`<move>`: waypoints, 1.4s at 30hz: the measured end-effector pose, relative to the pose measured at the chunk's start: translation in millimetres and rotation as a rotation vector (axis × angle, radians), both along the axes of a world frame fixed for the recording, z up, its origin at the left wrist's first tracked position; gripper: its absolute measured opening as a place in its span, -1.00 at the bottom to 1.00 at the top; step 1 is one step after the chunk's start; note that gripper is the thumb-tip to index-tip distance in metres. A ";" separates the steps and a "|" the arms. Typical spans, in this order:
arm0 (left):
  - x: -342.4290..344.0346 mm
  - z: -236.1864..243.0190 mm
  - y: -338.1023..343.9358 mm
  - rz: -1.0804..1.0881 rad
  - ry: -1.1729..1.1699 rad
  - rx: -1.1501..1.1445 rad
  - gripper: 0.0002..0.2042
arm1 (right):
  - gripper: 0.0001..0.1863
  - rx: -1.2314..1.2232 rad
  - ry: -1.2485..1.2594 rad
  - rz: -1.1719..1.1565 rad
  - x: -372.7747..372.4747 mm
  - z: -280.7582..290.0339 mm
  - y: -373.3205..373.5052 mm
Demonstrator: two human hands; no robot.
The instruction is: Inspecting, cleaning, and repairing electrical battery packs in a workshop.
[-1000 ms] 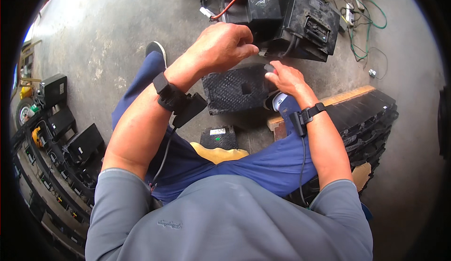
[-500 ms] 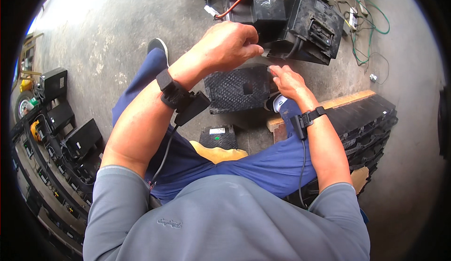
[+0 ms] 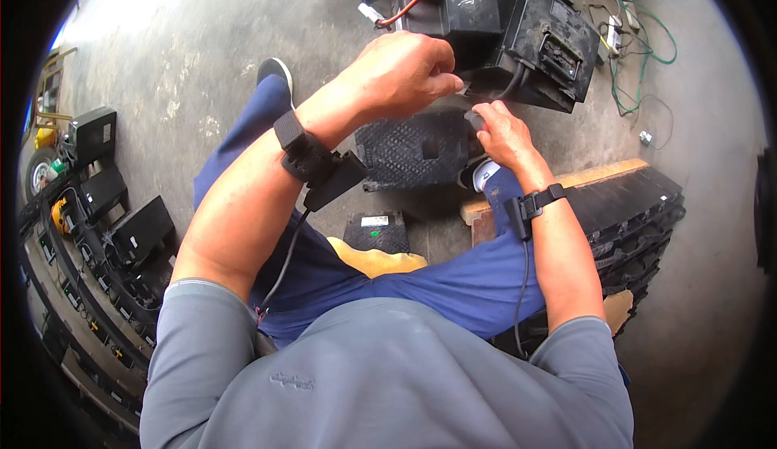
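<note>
My left hand (image 3: 409, 73) is closed, its thumb and forefinger pinched together beside the black boxes; a small pale bit shows at the fingertips, but what they hold is unclear. My right hand (image 3: 506, 133) is closed around a small dark block (image 3: 474, 120), a little nearer than my left fingertips. Past both hands stands a scuffed black box (image 3: 530, 40) with a handle, and a thick black cable (image 3: 511, 86) bends out of its near side. Beneath my hands a black diamond-patterned panel (image 3: 405, 154) lies on the floor, partly in shadow.
A bulky black unit (image 3: 457, 12) with a red-and-black lead and white plug (image 3: 370, 14) stands at the back. Stacked black cases (image 3: 627, 206) and a wooden plank (image 3: 599, 174) lie right. Green cord (image 3: 647, 52) trails back right. A smaller labelled black box (image 3: 376, 233) sits between my legs.
My right hand has moved slightly away from me, and its fingers have curled around the dark block. My left hand stays pinched at nearly the same place; the view has shifted slightly.
</note>
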State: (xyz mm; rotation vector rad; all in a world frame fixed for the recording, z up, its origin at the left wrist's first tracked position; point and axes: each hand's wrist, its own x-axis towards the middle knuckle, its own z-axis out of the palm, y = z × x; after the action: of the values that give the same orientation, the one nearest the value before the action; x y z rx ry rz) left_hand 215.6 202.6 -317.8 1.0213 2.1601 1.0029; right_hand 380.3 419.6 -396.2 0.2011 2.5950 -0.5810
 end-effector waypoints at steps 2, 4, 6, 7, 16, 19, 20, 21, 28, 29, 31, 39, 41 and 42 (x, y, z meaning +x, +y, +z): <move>0.2 -0.1 1.0 -0.002 -0.003 0.003 -0.73 | -0.61 0.073 -0.098 -0.009 -1.1 -4.2 0.5; -0.6 0.3 1.5 -0.008 0.007 -0.004 -0.73 | -0.59 0.204 -0.185 -0.036 -1.5 -8.2 0.8; -1.7 0.7 1.7 -0.011 0.014 -0.001 -0.73 | -0.63 0.109 -0.078 -0.047 0.1 -9.6 0.9; -1.2 1.0 1.0 -0.012 0.018 -0.007 -0.73 | -0.66 0.038 0.000 -0.057 1.1 -9.6 0.5; -0.4 0.5 0.7 -0.007 0.017 -0.001 -0.73 | -0.61 0.037 0.007 -0.018 -1.2 -6.2 -2.6; 0.3 0.4 1.1 -0.010 0.019 0.004 -0.73 | -0.57 0.086 -0.008 0.013 -0.8 -7.1 -3.5; 0.0 0.4 1.3 -0.010 0.009 -0.004 -0.73 | -0.57 0.121 -0.069 -0.004 -2.2 -8.3 -4.0; -0.7 0.5 1.2 -0.014 0.019 -0.003 -0.73 | -0.57 0.122 -0.123 -0.005 -3.2 -8.5 -3.5; -1.1 -0.3 1.5 -0.009 0.008 -0.005 -0.73 | -0.58 0.120 -0.085 -0.022 -3.9 -5.7 -2.3; -1.1 -0.1 2.2 -0.011 0.011 -0.001 -0.73 | -0.58 0.122 -0.120 -0.021 -4.2 -5.5 -1.6; -1.4 0.6 2.1 -0.018 0.026 -0.011 -0.73 | -0.60 0.160 -0.117 -0.024 -4.1 -5.8 -1.8; -1.9 -0.5 2.2 -0.015 0.009 -0.001 -0.72 | -0.57 0.169 -0.201 -0.024 -4.7 -10.0 2.4; -2.4 -1.3 2.5 -0.016 0.007 0.002 -0.72 | -0.61 0.173 -0.137 -0.034 -4.1 -10.1 2.7; -2.4 -1.7 2.8 -0.018 0.017 0.001 -0.72 | -0.62 0.079 -0.042 -0.019 -3.2 -9.9 2.5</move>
State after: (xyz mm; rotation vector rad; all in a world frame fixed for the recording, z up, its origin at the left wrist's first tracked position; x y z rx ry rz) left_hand 213.2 205.4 -319.5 1.0509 2.1604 0.9902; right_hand 377.0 422.2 -406.1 0.2613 2.5799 -0.4755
